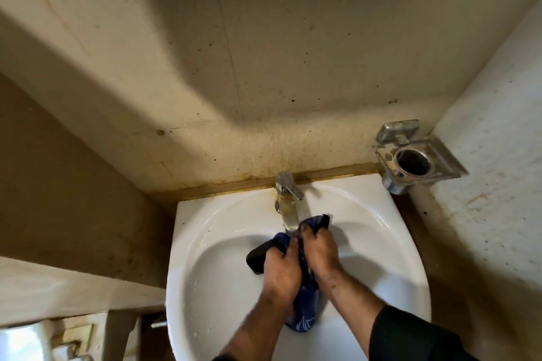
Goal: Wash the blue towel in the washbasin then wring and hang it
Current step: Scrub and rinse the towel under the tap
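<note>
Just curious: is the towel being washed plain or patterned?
Patterned: the towel is dark blue with thin white markings, seen in the head view.

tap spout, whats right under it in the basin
Under the tap sits the bunched blue towel, gripped by the left hand and right hand over the white washbasin. The drain is hidden beneath them.

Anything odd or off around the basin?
Brown staining runs along the wall seam behind the tap. The metal holder at right sits empty and grimy. Both hands grip the blue towel normally.
</note>
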